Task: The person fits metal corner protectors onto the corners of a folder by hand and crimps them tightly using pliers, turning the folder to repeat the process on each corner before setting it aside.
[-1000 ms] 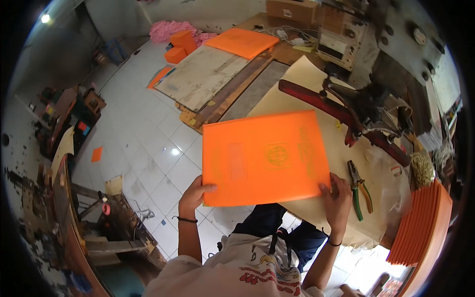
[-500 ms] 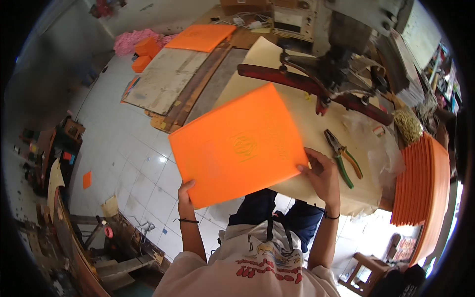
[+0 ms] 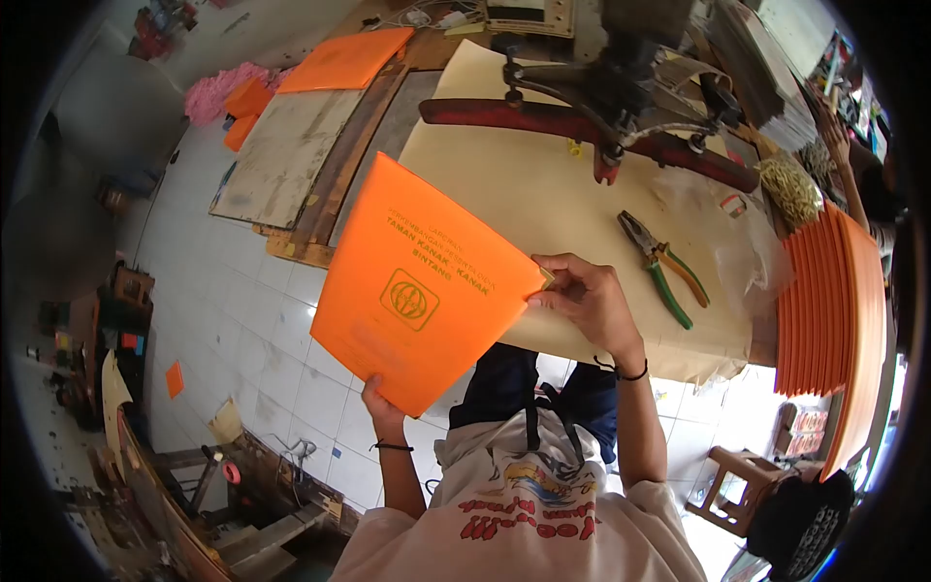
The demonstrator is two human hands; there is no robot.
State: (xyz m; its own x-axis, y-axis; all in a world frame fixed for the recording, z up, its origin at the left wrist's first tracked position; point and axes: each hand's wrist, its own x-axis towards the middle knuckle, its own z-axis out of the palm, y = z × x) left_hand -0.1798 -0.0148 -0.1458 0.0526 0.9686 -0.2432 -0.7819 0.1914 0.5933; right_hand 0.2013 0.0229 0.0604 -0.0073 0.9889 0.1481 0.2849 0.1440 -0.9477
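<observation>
An orange report folder (image 3: 417, 276) with a gold printed title and emblem is tilted in front of my body, above the bench's near edge. My left hand (image 3: 385, 403) grips its lower edge, with the thumb on the cover and the other fingers hidden behind. At its right corner, my right hand (image 3: 590, 306) pinches the cover between thumb and fingers. Pliers (image 3: 664, 272) with green and orange handles lie on the brown paper (image 3: 504, 184), to the right of my right hand.
A press with a dark red bar (image 3: 524, 116) stands over the paper. Another orange folder (image 3: 347, 60) lies on a worn board (image 3: 286, 145) at the back left. Stacked orange folders (image 3: 819, 301) stand on the right, near another person's arm (image 3: 836, 136). A wooden stool (image 3: 732, 475) is below.
The folder has turned clockwise and shifted left, and its gold print now reads clearly. My right hand has moved up and left, staying on the right corner. The view has shifted slightly.
</observation>
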